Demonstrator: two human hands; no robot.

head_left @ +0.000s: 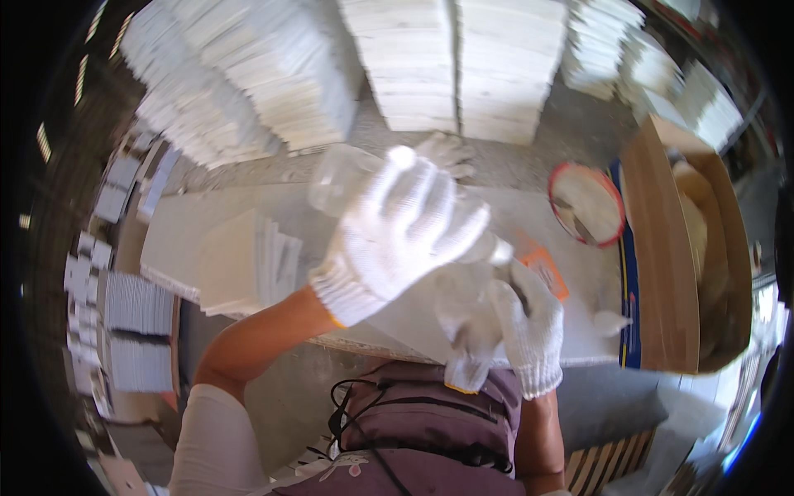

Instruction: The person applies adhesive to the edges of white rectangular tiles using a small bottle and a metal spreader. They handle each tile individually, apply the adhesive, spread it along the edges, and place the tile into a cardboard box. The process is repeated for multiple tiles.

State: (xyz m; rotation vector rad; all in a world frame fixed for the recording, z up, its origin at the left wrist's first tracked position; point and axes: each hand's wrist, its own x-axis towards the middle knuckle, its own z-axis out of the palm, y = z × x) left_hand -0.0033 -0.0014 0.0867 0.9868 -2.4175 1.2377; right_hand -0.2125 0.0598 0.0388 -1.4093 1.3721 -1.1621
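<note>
Fingers (434, 194) of the person's gloved left hand (393, 227) closed over a clear bottle (335, 182), which lay slantwise beneath the palm, its body to the upper left, above the pale board (583, 318). That hand's back faced upward, and its bare forearm slanted in from the lower left. Nearer the body, the gloved right hand (531, 331) stood almost upright above its forearm, fingers bent and thumb side inward, next to a blurred, loose white glove (470, 322); whether they gripped it, one could not tell. An orange packet (544, 271) lay just beyond.
</note>
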